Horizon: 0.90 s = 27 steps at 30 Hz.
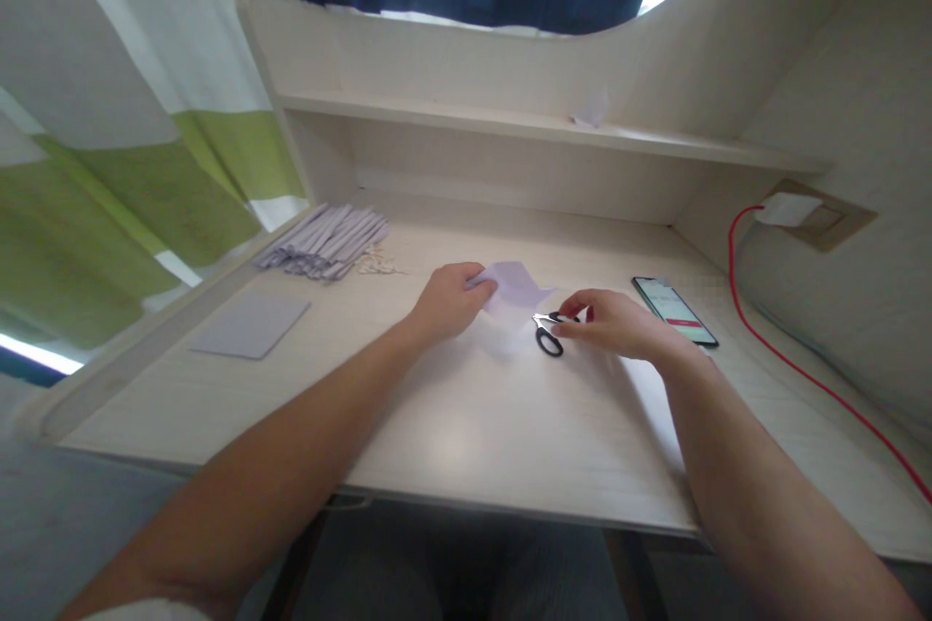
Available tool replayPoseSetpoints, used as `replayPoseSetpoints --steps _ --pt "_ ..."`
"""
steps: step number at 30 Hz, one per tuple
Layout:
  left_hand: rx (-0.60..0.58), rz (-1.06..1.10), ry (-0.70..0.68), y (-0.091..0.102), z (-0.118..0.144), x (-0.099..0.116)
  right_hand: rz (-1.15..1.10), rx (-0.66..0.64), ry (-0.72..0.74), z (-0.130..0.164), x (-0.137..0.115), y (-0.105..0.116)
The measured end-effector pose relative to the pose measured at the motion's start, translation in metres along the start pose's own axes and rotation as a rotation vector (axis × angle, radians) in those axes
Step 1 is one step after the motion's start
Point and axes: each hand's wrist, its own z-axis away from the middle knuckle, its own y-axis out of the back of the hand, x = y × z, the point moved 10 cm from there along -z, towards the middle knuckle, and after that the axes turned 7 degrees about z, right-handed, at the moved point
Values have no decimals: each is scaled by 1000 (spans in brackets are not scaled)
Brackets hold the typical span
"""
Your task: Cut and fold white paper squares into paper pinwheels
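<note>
My left hand [449, 299] pinches a pale paper piece [515, 287] above the desk [466, 427], and my right hand [618, 322] closes its fingers on the black-handled scissors [548, 330] lying just beside it. A stack of cut strips [327, 241] lies at far left, suggesting much cutting is finished; a full sheet [251, 325] remains uncut.

1. Hands: 2, left hand [448, 299] and right hand [615, 322], mid-desk.
2. Scissors [548, 332]: 1 pair.
3. Loose paper piece [515, 289]: 1.
4. Flat sheet [251, 325]: 1, near desk [466, 427] left edge.
5. Paper strips [327, 241]: 1 pile, back-left corner; count unreadable.
6. Phone [674, 310]: 1, right side.
7. Red cable [801, 364]: 1.
</note>
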Motion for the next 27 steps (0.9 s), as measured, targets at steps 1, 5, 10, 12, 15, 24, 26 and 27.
replayPoseSetpoints --steps 1,5,10,12,15,24,26,27 --pt "18 -2 -1 2 0 1 35 -23 5 0 -1 -3" --pt "87 -18 -36 10 2 8 138 -116 -47 -2 1 -16" --pt "165 37 -70 19 4 12 195 -115 -115 -3 11 -18" --pt "214 64 -89 25 5 13 221 -97 -123 -2 11 -14" --pt "300 85 -112 35 7 16 236 -78 -125 0 9 -10" --pt "443 105 -164 56 10 21 -184 -58 39 -10 -8 -29" --pt "466 128 -170 61 11 23 -391 -77 33 -9 -12 -30" --pt "471 147 -171 62 12 24 -502 -87 34 -7 -16 -28"
